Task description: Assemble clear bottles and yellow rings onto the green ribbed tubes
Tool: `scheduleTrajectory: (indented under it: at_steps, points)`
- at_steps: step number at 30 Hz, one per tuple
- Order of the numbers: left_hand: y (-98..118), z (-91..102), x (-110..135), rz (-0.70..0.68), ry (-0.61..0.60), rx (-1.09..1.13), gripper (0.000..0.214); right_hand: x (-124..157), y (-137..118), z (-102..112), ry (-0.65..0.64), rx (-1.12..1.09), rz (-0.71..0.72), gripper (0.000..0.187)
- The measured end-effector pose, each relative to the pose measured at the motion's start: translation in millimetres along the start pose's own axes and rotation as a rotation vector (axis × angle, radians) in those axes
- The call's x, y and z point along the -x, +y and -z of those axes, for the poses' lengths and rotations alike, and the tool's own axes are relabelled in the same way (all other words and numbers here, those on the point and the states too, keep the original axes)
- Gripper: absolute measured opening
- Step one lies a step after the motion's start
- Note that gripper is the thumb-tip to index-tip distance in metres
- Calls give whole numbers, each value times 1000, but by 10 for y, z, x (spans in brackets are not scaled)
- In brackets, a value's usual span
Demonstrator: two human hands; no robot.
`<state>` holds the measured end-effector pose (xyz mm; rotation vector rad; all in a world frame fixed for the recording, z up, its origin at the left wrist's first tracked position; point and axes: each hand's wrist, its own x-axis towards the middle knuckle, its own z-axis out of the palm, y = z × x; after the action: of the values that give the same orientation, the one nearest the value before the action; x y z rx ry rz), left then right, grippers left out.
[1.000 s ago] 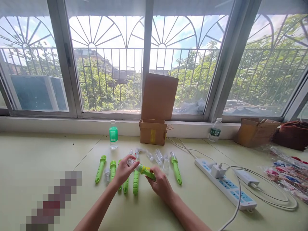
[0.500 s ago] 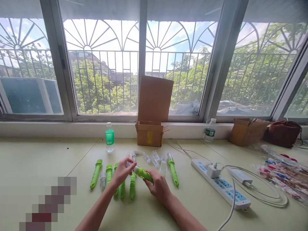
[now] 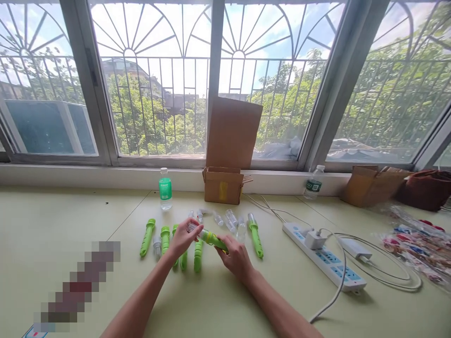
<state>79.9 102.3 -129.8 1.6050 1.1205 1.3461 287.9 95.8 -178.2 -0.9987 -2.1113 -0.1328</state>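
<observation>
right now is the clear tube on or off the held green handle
Apparently on: the clear tube meets the green handle, no gap showing. Cannot tell if tight.

At least seven green handles (image 3: pixel 256 240) in front of you
You hold one of these, and six show on the table (image 3: pixel 282 305), some partly hidden; you also have two labelled bottles (image 3: pixel 165 190), two cardboard boxes (image 3: pixel 222 188) and one power strip (image 3: pixel 324 258). The clear tubes (image 3: pixel 231 219) overlap too closely to count.
</observation>
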Motion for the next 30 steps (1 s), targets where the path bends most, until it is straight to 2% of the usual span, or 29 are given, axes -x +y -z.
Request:
scheduleTrajectory:
  at_steps: [3, 11, 16, 22, 26, 30]
  points:
    - [28, 15, 11, 3, 3, -7, 37, -6, -25, 10, 10, -23, 3, 23]
    - [60, 24, 34, -28, -2, -23, 38, -19, -85, 74, -101, -4, -25, 28]
    - [28, 2, 33, -19, 44, 15, 47, -15, -64, 44, -55, -33, -54, 29]
    - [53, -81, 29, -7, 60, 220, 49, -46, -91, 52, 42, -58, -62, 34]
    - [79, -134, 51, -27, 85, 256, 58, -70, -147, 68, 14, -107, -64, 31]
    - [74, -180, 97, -33, 9, 249, 64, -56, -172, 31, -28, -173, -115, 26]
